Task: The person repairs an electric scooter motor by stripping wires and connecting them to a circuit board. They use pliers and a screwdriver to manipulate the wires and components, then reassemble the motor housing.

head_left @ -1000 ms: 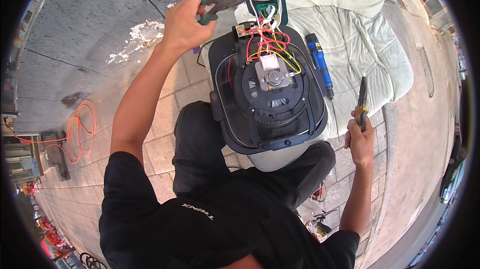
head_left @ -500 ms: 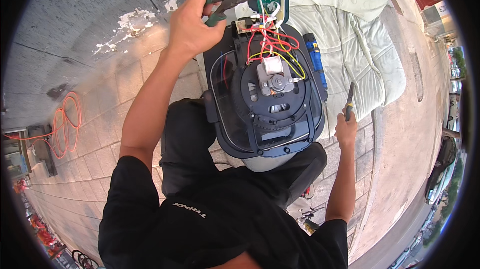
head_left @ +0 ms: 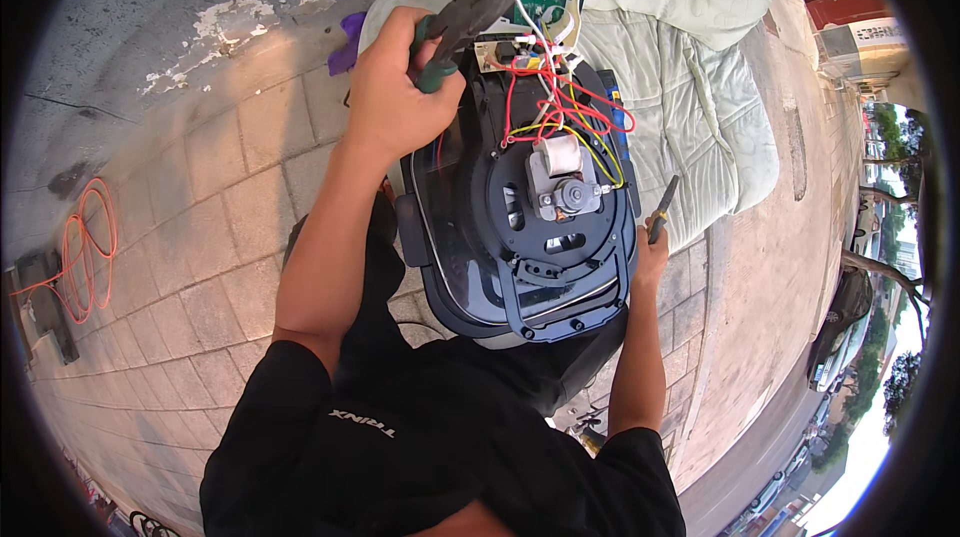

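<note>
Left of the wire tangle (head_left: 552,97), I see the left hand (head_left: 402,95) clamped on pliers (head_left: 476,13) slanting up-right, nearer those wires than the right hand (head_left: 650,257), closed around a yellow-handled tool (head_left: 663,209).

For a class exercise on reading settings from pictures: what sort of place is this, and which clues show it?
Most likely an outdoor pavement beside a street: paving slabs cover the ground, a dark car stands at the right, and trees show near it.
</note>
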### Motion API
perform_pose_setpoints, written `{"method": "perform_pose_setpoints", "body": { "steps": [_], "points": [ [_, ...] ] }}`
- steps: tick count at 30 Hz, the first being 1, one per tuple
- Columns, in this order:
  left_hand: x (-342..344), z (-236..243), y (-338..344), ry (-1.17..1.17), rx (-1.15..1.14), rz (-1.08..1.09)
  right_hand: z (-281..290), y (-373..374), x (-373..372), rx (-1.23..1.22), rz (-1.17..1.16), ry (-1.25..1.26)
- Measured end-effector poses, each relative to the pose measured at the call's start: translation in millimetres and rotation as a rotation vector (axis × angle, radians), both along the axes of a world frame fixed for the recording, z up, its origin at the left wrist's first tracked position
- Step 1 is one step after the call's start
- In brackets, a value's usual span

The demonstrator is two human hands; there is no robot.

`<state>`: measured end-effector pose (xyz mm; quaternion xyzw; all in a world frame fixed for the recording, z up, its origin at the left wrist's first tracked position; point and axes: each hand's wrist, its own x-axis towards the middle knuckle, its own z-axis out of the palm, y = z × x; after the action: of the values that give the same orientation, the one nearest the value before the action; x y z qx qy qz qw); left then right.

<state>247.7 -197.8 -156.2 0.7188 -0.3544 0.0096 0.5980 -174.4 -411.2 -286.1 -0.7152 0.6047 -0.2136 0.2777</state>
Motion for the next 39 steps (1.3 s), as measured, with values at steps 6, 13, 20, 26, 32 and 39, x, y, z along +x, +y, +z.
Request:
{"method": "perform_pose_setpoints", "body": {
  "steps": [6, 13, 20, 26, 32, 39],
  "points": [
    [-5, -1, -1, -0.001, -0.003, 0.016, -2, 14, 0, -0.141, -0.043, -0.149],
    [-2, -22, 2, -0.038, 0.019, 0.002, 31, 23, 13, -0.274, -0.086, -0.076],
    [2, -27, 3, -0.048, -0.043, -0.047, 38, 27, 14, -0.321, -0.070, -0.084],
    [-5, -20, -7, -0.025, -0.044, -0.099, 10, 17, -7, -0.211, -0.076, 0.005],
    [-2, -14, 1, 0.024, -0.067, -0.070, 7, 9, 1, -0.050, -0.115, 0.204],
    [2, -20, 1, -0.026, -0.097, -0.082, 2, -1, -4, -0.014, -0.070, 0.280]
  ]
}}
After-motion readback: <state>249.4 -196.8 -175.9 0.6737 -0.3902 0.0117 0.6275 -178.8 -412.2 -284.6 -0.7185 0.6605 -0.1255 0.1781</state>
